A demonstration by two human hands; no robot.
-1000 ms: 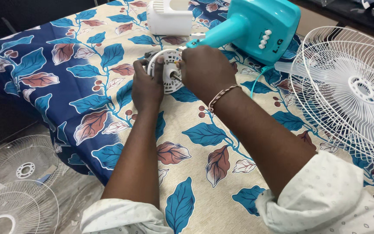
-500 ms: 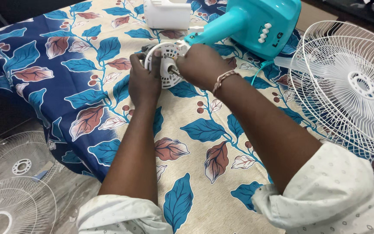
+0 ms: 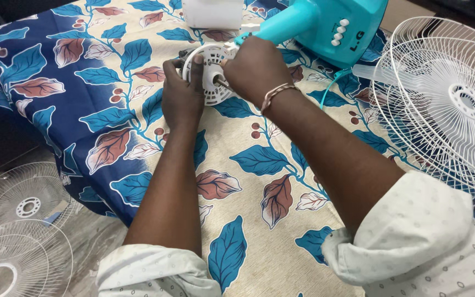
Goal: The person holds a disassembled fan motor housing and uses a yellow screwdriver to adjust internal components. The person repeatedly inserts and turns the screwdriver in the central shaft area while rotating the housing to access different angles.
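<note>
A round white fan motor housing with a metal shaft at its middle lies on the leaf-patterned cloth. My left hand grips its left rim. My right hand, a beaded bracelet on the wrist, is closed over its right side at the shaft. What the right fingers pinch is hidden. The housing joins a turquoise fan stand lying behind it.
A white wire fan guard rests at the right on the cloth. A white box stands at the far edge. Two more wire guards lie on the floor at lower left, beside the cloth-covered surface's edge.
Both hands stay on the motor housing. The view has shifted slightly, so the hands sit a little higher and further left in the frame; the right hand has turned a little on the housing.
</note>
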